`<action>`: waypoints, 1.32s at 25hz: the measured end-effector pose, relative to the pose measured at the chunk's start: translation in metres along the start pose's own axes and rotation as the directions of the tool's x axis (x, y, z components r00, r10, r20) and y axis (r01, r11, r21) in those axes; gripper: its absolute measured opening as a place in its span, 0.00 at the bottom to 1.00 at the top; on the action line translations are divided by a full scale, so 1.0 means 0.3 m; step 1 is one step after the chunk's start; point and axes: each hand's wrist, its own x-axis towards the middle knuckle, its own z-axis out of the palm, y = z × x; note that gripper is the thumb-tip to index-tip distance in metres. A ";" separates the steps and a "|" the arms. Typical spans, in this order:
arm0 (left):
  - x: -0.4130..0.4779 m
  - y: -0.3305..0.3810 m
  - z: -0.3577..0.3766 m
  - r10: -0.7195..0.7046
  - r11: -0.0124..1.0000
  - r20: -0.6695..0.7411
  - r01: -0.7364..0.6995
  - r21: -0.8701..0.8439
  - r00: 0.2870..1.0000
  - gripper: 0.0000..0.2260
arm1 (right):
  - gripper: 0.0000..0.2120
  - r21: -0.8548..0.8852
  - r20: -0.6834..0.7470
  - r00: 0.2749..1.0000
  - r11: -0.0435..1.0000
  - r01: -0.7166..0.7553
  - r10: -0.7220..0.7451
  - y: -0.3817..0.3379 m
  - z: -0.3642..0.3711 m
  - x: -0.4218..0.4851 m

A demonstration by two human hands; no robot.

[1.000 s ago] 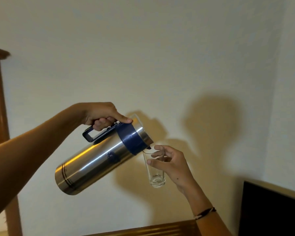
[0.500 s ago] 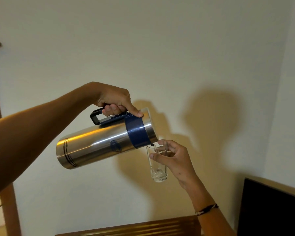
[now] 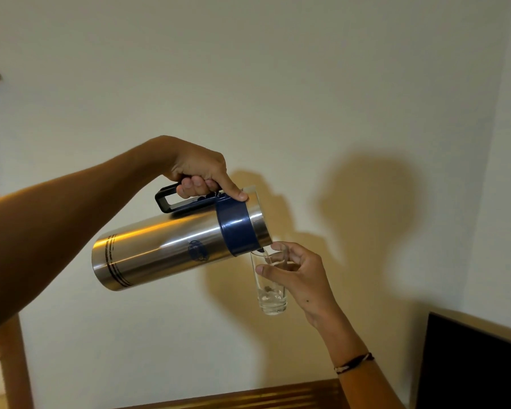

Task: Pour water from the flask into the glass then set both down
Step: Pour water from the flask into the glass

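Observation:
A steel flask (image 3: 171, 249) with a blue collar and a dark handle is tipped nearly level in mid-air, its spout over the rim of a clear glass (image 3: 270, 286). My left hand (image 3: 199, 175) grips the flask's handle, thumb pressed on the top of the collar. My right hand (image 3: 300, 276) holds the upright glass near its upper half, fingers wrapped around it. A little water lies in the bottom of the glass.
A pale wall fills the background. A wooden ledge (image 3: 248, 398) runs along the bottom edge. A dark screen (image 3: 472, 367) stands at the bottom right. A wooden post (image 3: 11, 364) rises at the left.
The flask's base has risen, so it now lies closer to level. Both hands and the glass have kept together, and a little water has gathered in the glass.

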 end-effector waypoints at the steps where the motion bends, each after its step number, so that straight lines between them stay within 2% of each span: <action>1: -0.001 0.005 -0.002 -0.003 1.000 0.001 0.003 0.011 1.000 0.29 | 0.32 -0.002 -0.002 1.000 1.000 0.000 0.000 0.001 0.003 0.000; 14: -0.015 0.071 -0.008 -0.024 0.994 0.028 0.021 0.112 0.999 0.28 | 0.33 0.015 -0.042 0.999 1.000 -0.021 0.022 0.008 0.017 -0.013; 19: -0.012 0.077 -0.010 -0.032 0.991 -0.031 0.035 0.130 0.999 0.29 | 0.31 0.027 -0.040 0.999 0.999 -0.016 0.017 0.011 0.022 -0.016; 22: -0.011 0.069 -0.014 -0.047 0.991 -0.145 0.064 0.118 0.988 0.30 | 0.30 0.016 -0.040 0.999 1.000 -0.017 0.018 0.015 0.024 -0.010; 26: -0.011 0.074 -0.018 -0.046 0.991 -0.165 0.066 0.116 0.985 0.30 | 0.32 0.011 -0.043 0.999 1.000 -0.015 0.015 0.016 0.030 -0.007; 30: -0.007 0.075 -0.023 -0.064 0.991 -0.143 0.080 0.111 0.988 0.30 | 0.32 0.008 -0.057 0.998 1.000 -0.019 0.020 0.015 0.036 -0.003; 33: -0.007 0.079 -0.024 -0.066 0.986 -0.026 0.070 0.152 0.997 0.30 | 0.33 0.007 -0.065 0.998 1.000 -0.019 0.019 0.018 0.045 -0.001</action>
